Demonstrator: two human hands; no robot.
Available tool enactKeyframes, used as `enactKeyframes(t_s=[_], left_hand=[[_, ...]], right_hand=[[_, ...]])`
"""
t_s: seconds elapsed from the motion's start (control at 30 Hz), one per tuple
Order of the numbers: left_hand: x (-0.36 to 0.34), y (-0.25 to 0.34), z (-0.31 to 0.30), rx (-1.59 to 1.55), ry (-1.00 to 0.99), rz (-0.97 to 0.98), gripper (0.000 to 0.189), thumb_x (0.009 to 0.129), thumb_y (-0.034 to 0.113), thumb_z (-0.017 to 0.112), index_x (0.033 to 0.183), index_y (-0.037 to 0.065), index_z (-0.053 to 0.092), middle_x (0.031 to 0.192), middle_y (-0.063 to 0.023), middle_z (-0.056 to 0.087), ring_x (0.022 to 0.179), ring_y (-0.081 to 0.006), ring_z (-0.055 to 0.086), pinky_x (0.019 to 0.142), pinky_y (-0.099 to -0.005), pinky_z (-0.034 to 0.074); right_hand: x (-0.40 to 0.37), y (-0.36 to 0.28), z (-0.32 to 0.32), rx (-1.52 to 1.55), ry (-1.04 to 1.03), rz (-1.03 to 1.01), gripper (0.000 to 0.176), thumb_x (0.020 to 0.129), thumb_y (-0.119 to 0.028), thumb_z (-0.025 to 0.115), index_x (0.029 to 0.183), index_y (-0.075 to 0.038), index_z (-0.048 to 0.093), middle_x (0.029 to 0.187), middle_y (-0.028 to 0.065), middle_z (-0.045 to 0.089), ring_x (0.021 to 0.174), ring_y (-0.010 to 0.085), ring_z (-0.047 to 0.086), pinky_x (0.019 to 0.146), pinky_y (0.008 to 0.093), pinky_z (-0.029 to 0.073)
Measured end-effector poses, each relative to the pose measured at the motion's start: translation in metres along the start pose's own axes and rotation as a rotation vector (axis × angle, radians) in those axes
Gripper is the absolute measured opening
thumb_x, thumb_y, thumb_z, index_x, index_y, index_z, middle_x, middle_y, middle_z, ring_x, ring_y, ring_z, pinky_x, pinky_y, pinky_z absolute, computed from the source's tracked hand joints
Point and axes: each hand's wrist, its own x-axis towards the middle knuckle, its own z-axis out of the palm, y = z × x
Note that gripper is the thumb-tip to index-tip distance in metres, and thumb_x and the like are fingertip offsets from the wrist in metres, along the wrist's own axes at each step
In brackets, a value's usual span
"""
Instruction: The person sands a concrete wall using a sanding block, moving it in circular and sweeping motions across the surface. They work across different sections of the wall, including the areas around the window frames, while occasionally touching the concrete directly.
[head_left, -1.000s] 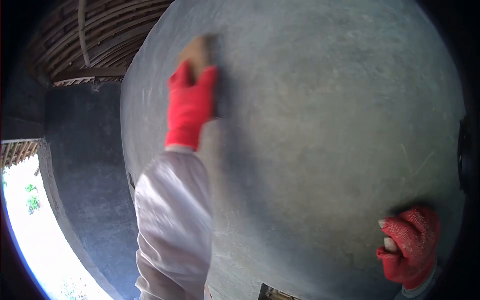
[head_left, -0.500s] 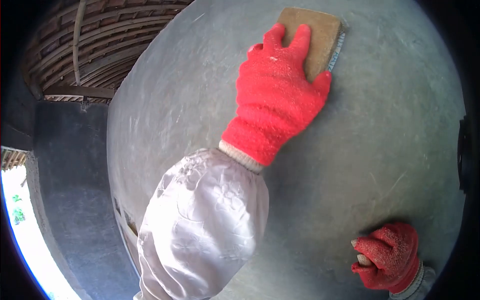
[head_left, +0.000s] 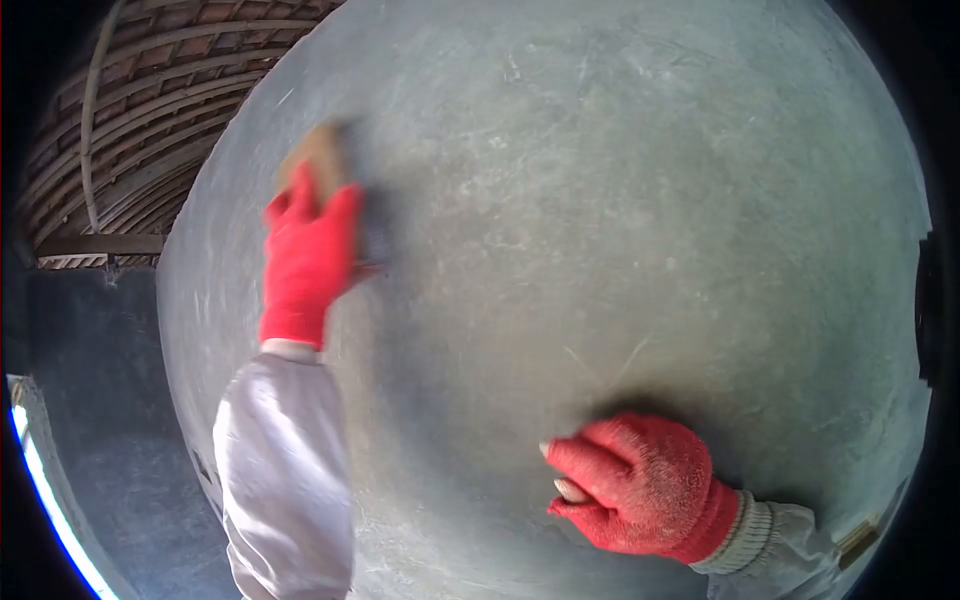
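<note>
Left hand (head_left: 310, 260) and right hand (head_left: 635, 490), both red-gloved, are well apart at the grey wall (head_left: 520, 220). Clamped in the left hand is a brown block (head_left: 325, 155), held against the wall near its left edge, in the upper half. The block sits under the palm and extends up past the spread fingers; its outline is blurred, as are the fingers themselves. From the right hand it lies well away, up and to the left.

The right hand is at the lower part of the wall, toward the right edge, its fingers curled in, with 2 pale fingertips (head_left: 570, 490) poking out of the glove; I cannot tell whether it grips anything. Just above it, 2 thin scratches (head_left: 605, 365) form a V on the wall.

Pale sleeves cover the left arm (head_left: 285, 470) and the right arm (head_left: 775, 550). Beyond the wall's left edge are wooden roof beams (head_left: 170, 85), a dark wall (head_left: 100, 370) and a bright strip (head_left: 62, 520).
</note>
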Motion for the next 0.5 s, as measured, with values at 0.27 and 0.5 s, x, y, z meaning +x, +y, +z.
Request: enactKeyframes(t_s=[0.27, 0.5], left_hand=[[-0.041, 0.133, 0.056, 0.351, -0.028, 0.621, 0.047, 0.093, 0.038, 0.057, 0.130, 0.010, 0.056, 0.130, -0.0161, 0.045, 0.101, -0.0359, 0.061, 0.084, -0.0413, 0.052], [-0.050, 0.114, 0.039, -0.145, -0.155, 0.369, 0.035, 0.094, 0.025, 0.057, 0.126, 0.011, 0.061, 0.130, -0.0115, 0.048, 0.097, -0.0298, 0.064, 0.085, -0.0364, 0.051]], right_hand=[[0.087, 0.007, -0.035, -0.270, 0.462, 0.123, 0.085, 0.062, -0.026, 0.086, 0.135, -0.006, 0.047, 0.142, 0.0228, 0.035, 0.126, 0.0430, 0.039, 0.100, 0.0538, 0.038], [0.109, 0.028, -0.054, -0.602, 0.324, 0.218, 0.073, 0.065, -0.044, 0.081, 0.125, -0.012, 0.056, 0.132, 0.0157, 0.043, 0.121, 0.0330, 0.040, 0.083, 0.0433, 0.044]])
